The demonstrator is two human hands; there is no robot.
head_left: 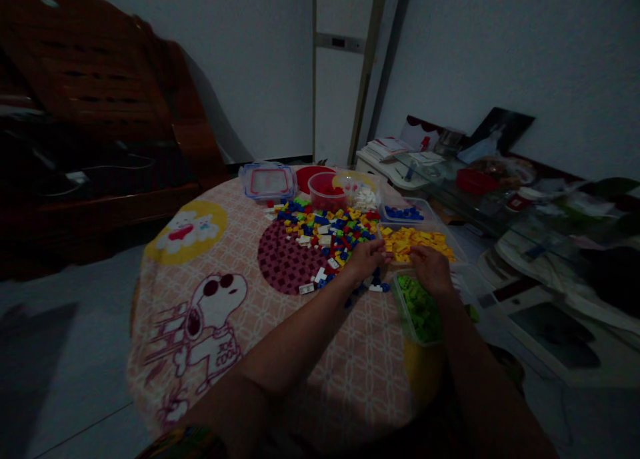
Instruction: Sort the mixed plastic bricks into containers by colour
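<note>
My left hand (pixel 367 259) is over the right side of a mixed heap of toy building bricks (pixel 325 231), fingertips pressed together near the yellow bricks' tub. What it pinches, if anything, is too small and dark to make out. My right hand (pixel 433 269) hangs at the near edge of the clear tub (pixel 459 245) of yellow bricks (pixel 407 239), its fingers curled together, their contents hidden. Below its wrist stands a clear tub of green bricks (pixel 417 305). Blue bricks (pixel 403 213) lie in another tub behind the yellow ones.
At the table's back are a lidded clear box (pixel 270 182), a round tub with red bricks (pixel 327 191), and white bricks (pixel 366 199). A patterned cloth (pixel 320 379) covers the round table. A cluttered glass table (pixel 450 195) stands right, a wooden bench (pixel 100 99) left.
</note>
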